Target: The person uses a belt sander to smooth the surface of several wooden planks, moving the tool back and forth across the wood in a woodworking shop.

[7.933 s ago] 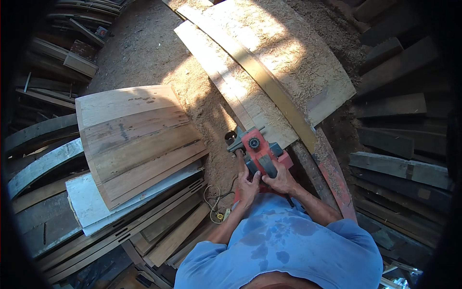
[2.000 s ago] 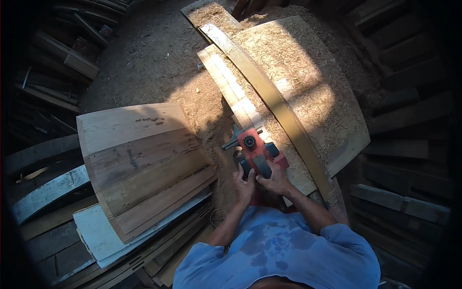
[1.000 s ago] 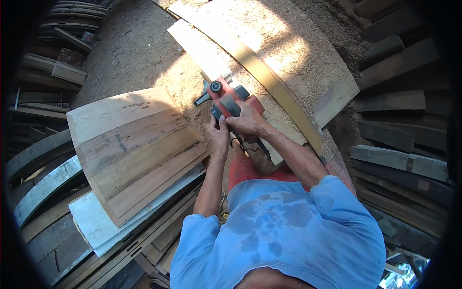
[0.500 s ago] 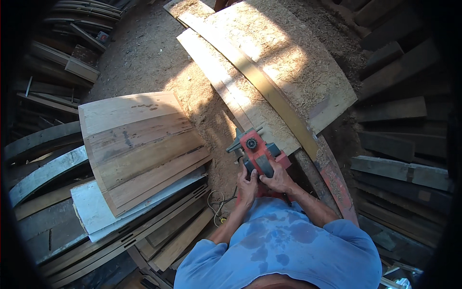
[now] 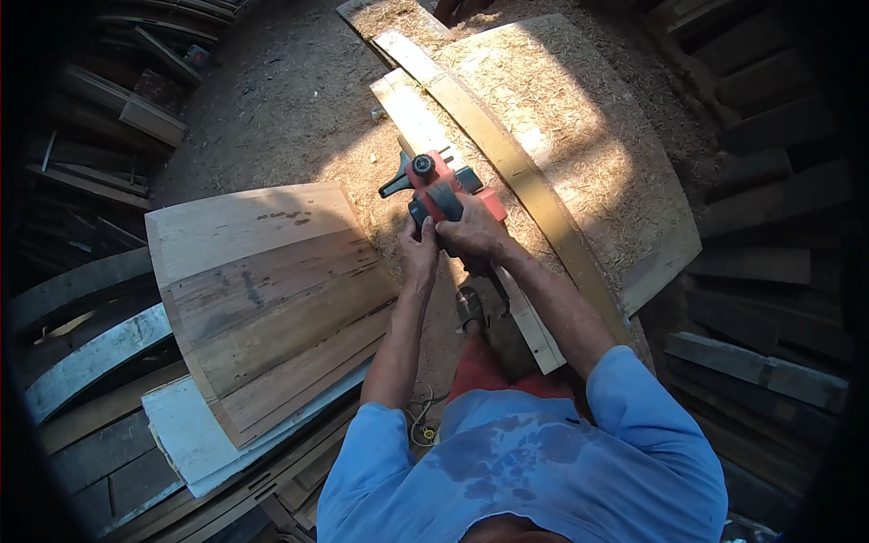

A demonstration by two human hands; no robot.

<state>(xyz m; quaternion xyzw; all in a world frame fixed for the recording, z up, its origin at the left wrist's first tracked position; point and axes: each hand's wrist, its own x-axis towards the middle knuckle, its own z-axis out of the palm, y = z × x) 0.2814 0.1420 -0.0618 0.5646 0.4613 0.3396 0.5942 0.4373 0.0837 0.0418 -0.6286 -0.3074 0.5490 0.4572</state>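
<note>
Both my arms reach forward to a red and black electric hand planer (image 5: 435,190), which sits over a narrow pale plank (image 5: 534,330). Its round black knob faces up and a dark spout points left. My right hand (image 5: 477,233) wraps round its rear handle. My left hand (image 5: 420,258) is closed on the near left side of its body, thumb uppermost. Whether the planer's sole touches the wood is hidden. The plank runs from far left to near right, alongside a long curved yellowish-brown beam (image 5: 507,154).
Shavings cover a wide board (image 5: 593,181) beyond the beam. At left, a panel of joined planks (image 5: 272,290) lies over a white sheet (image 5: 181,425). Stacked timber (image 5: 760,357) lines the right side. A coiled cord (image 5: 418,425) and my foot (image 5: 470,306) are below.
The planer has moved forward and left along the plank, away from my body, with both hands still on it. My arms are now stretched out, and the near plank end shows.
</note>
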